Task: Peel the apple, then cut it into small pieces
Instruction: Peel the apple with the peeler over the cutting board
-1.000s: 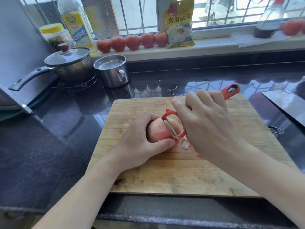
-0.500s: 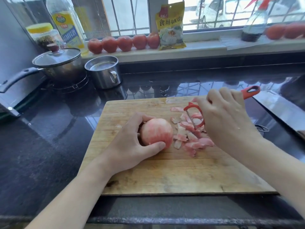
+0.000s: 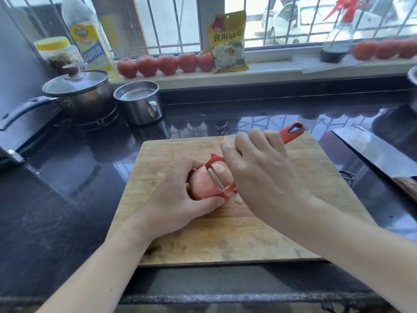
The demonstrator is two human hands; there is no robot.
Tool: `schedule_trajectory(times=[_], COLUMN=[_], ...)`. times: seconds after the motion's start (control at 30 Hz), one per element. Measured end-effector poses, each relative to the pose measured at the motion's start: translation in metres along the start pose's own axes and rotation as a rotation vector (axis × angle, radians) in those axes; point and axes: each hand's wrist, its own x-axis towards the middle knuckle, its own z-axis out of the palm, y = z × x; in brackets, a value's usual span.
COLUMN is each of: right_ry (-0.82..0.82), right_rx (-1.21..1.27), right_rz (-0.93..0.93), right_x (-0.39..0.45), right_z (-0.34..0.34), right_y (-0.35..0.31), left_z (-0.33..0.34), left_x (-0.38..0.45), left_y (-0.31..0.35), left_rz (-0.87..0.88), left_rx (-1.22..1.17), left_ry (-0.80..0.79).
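- The apple [image 3: 204, 184] sits near the middle of the wooden cutting board [image 3: 225, 240], which lies on the dark desk [image 3: 56, 211].
- The left hand [image 3: 176, 199] has its grip wrapped round the apple, thumb on the near side, fingers over the far left side.
- The right hand [image 3: 264, 175] has its grip clenched round the red peeler [image 3: 291, 131]; the blade lies against the apple's right face.
- A small scrap of peel [image 3: 238, 199] lies just beside the apple on the right.
- Far left stand a lidded pot [image 3: 76, 91] and a steel mug [image 3: 140, 102]; tomatoes [image 3: 167, 64] line the windowsill.
- A cleaver [image 3: 372, 152] rests at the right.
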Motion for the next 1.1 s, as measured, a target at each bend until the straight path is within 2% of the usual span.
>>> schedule_trajectory(times=[0.1, 0.2, 0.3, 0.43, 0.6, 0.73, 0.87, 1.0, 1.1], right_ry=[-0.013, -0.12, -0.175, -0.164, -0.017, -0.023, -0.081, -0.039, -0.009], right_rx=[-0.101, -0.188, -0.177, -0.075, 0.088, 0.046, -0.096, -0.129, -0.091], right_rz=[0.048, 0.149, 0.183, 0.167, 0.088, 0.041, 0.117, 0.044, -0.025], right_x=[-0.005, -0.011, -0.02, -0.024, -0.025, -0.014, 0.002, 0.0, -0.004], right_z=[0.011, 0.016, 0.014, 0.012, 0.025, 0.033, 0.033, 0.023, 0.014], right_y=[0.01, 0.031, 0.048, 0.042, 0.018, 0.012, 0.039, 0.059, 0.054], left_z=[0.001, 0.001, 0.0, 0.0, 0.0, -0.003, -0.007, -0.008, -0.008], left_x=[0.002, 0.001, 0.002, 0.003, 0.003, 0.001, -0.002, 0.0, 0.001], left_y=[-0.003, -0.004, -0.005, -0.003, -0.005, -0.005, -0.005, -0.007, -0.008], left_rz=[-0.001, 0.004, -0.003, 0.0, -0.027, -0.038, -0.032, 0.064, 0.063], left_rx=[0.013, 0.032, 0.053, 0.08, 0.062, -0.016, -0.065, 0.027, 0.066], left_ry=[0.012, 0.015, 0.013, 0.009, 0.005, -0.008, -0.053, -0.129, -0.134])
